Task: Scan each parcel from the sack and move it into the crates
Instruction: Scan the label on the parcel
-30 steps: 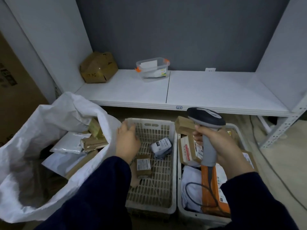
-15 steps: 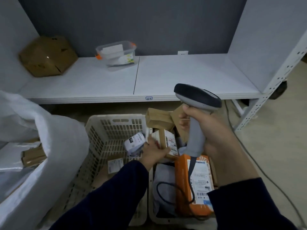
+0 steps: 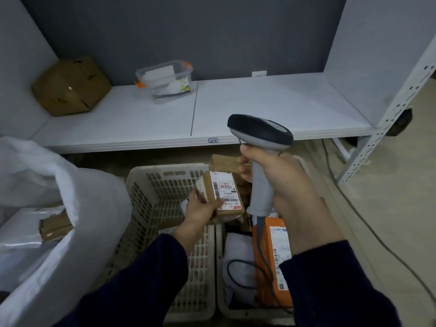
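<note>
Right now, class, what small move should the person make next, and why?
Probably tilt the scanner down at the label: the left hand holds the parcel label-up over the crates, and the right hand grips the scanner above it.

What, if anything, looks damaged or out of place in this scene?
The brown cardboard box at the left end of the shelf looks dented and sits tilted, not flat. The cable of the scanner in the right hand loops over the white parcel in the right crate. Nothing else stands out.
</note>
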